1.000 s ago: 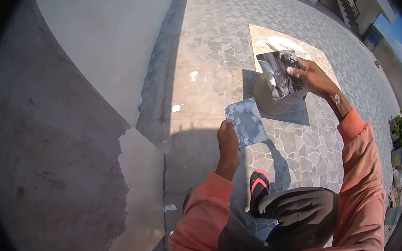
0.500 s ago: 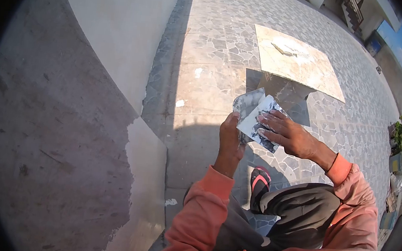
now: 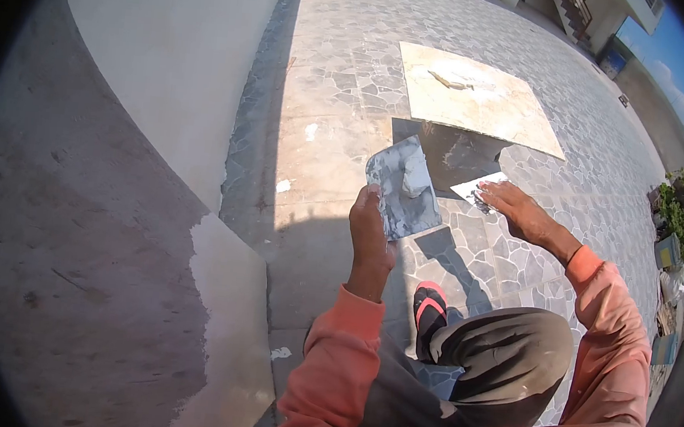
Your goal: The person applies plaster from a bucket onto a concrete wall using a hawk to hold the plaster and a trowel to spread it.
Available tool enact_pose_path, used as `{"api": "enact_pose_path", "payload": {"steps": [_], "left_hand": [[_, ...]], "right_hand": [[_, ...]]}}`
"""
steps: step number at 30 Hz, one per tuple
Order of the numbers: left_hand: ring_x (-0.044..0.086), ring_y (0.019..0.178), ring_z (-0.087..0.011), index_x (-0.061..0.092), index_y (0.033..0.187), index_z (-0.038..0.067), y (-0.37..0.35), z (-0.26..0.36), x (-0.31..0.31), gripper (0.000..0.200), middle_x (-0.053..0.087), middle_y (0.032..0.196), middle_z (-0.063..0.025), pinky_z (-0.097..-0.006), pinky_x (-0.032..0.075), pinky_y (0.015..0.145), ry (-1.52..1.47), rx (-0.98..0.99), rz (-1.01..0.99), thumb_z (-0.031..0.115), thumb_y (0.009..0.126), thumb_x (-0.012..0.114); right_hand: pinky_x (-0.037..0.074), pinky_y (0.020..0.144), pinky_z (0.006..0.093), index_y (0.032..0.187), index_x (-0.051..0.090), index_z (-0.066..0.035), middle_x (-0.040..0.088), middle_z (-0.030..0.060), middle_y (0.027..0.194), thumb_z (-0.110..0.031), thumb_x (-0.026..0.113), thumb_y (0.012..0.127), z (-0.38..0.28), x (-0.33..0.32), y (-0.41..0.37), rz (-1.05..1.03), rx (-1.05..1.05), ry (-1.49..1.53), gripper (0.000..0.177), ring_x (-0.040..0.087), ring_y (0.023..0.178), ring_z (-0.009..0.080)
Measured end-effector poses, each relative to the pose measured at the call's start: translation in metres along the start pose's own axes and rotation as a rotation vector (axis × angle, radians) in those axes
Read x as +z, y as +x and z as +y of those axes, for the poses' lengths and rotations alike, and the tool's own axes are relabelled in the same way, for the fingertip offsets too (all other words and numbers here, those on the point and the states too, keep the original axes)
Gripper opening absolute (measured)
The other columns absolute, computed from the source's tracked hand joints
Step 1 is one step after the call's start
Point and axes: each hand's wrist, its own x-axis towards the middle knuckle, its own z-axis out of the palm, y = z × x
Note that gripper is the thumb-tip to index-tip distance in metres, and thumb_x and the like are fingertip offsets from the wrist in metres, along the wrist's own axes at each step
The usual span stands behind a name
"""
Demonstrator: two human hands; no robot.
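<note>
Sunlit grey stone paving (image 3: 344,92) runs beside a half-skimmed grey-and-white wall (image 3: 114,218), with a tan square board (image 3: 482,104) at upper centre.
At frame centre the left hand (image 3: 369,232) grips a putty-smeared flat steel blade (image 3: 403,186) by its lower edge, raised. The right hand (image 3: 523,215), arm extended to its right, pinches a smaller white-coated blade (image 3: 476,193), apart from the first.

We count two grips, the left grip (image 3: 369,232) and the right grip (image 3: 521,213), and two flat scrapers: one smeared scraper (image 3: 403,188) on the left and one pale scraper (image 3: 478,191) to its right. Farther off stands one bench (image 3: 489,112), carrying one lump of plaster (image 3: 451,79). Near us shows one sandal (image 3: 428,315). On the left runs one wall (image 3: 167,76).
</note>
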Motion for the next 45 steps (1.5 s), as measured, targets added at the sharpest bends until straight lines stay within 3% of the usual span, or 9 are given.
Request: {"api": "enact_pose_path", "payload": {"steps": [2,4,10,22,25,33,36,40,45], "left_hand": [[0.063,0.094,-0.0201,0.052,0.113,-0.002,-0.005,-0.002,0.0,0.027,0.061,0.107,-0.0101,-0.0343,0.053,0.083,0.038,0.046,0.006,0.016,0.099,0.037],[0.063,0.096,-0.0222,0.051,0.119,-0.001,-0.006,0.0,0.002,0.03,0.061,0.11,-0.01,-0.0365,0.054,0.085,0.054,0.086,0.012,0.016,0.098,0.036],[0.061,0.099,-0.0206,0.05,0.12,-0.001,-0.036,0.018,0.016,0.031,0.059,0.113,-0.01,-0.0365,0.052,0.087,-0.007,0.141,0.069,0.019,0.099,0.038],[0.059,0.098,-0.0183,0.049,0.116,0.0,-0.096,0.065,-0.011,0.028,0.057,0.109,-0.0099,-0.0329,0.049,0.085,0.246,0.425,0.425,0.021,0.1,0.04],[0.058,0.098,-0.0185,0.049,0.115,0.0,-0.126,0.073,-0.013,0.026,0.057,0.108,-0.0096,-0.0334,0.048,0.086,0.247,0.451,0.484,0.02,0.099,0.04],[0.059,0.102,-0.0198,0.049,0.117,-0.001,-0.185,0.07,0.004,0.027,0.058,0.11,-0.011,-0.0352,0.049,0.088,0.232,0.532,0.675,0.018,0.099,0.04],[0.059,0.102,-0.0193,0.049,0.117,-0.001,-0.192,0.065,0.023,0.027,0.058,0.11,-0.0109,-0.0349,0.049,0.088,0.203,0.492,0.721,0.017,0.099,0.04],[0.059,0.105,-0.02,0.048,0.122,-0.001,-0.181,0.063,0.044,0.03,0.057,0.116,-0.0108,-0.0353,0.049,0.09,0.245,0.436,0.717,0.016,0.099,0.039],[0.061,0.103,-0.0192,0.049,0.12,0.0,-0.147,0.058,0.038,0.029,0.058,0.115,-0.0093,-0.0344,0.051,0.088,0.139,0.459,0.589,0.016,0.099,0.039]], "right_hand": [[0.046,0.094,0.0423,0.135,0.044,-0.013,0.054,0.0179,0.126,0.015,0.048,0.077,0.016,-0.006,0.007,0.344,-0.001,0.07,0.064,0.056,0.106,0.0314],[0.047,0.09,0.041,0.13,0.047,-0.006,0.06,0.0218,0.117,0.005,0.047,0.084,0.037,-0.029,0.036,0.329,0.258,0.191,0.047,0.06,0.102,0.0357],[0.046,0.063,0.0467,0.112,0.054,-0.001,0.061,0.0238,0.079,-0.004,0.049,0.078,0.121,-0.045,0.157,0.416,0.38,0.016,0.034,0.06,0.073,0.0392],[0.051,0.071,0.0482,0.102,0.063,-0.002,0.065,0.0234,0.088,-0.005,0.058,0.072,0.185,-0.018,0.257,0.31,0.226,-0.006,0.03,0.064,0.085,0.0399],[0.049,0.068,0.0473,0.099,0.065,-0.001,0.066,0.0236,0.084,-0.016,0.063,0.078,0.194,-0.018,0.26,0.201,0.154,-0.058,0.026,0.065,0.081,0.0394],[0.048,0.068,0.0461,0.1,0.062,0.001,0.065,0.0239,0.083,-0.005,0.056,0.077,0.204,-0.054,0.237,0.014,-0.039,0.041,0.025,0.064,0.078,0.0371],[0.046,0.066,0.044,0.094,0.058,0.004,0.062,0.0237,0.078,-0.009,0.054,0.084,0.202,-0.058,0.217,-0.05,-0.065,0.226,0.017,0.06,0.069,0.0315],[0.045,0.063,0.0339,0.1,0.062,0.001,0.064,0.0067,0.078,-0.006,0.056,0.087,0.169,-0.086,0.194,-0.267,-0.011,0.374,0.016,0.057,0.069,0.0139],[0.045,0.07,0.0248,0.109,0.06,0.002,0.062,-0.0007,0.087,-0.012,0.056,0.094,0.069,-0.102,0.163,-0.092,0.005,1.165,0.021,0.053,0.074,0.007]]}}
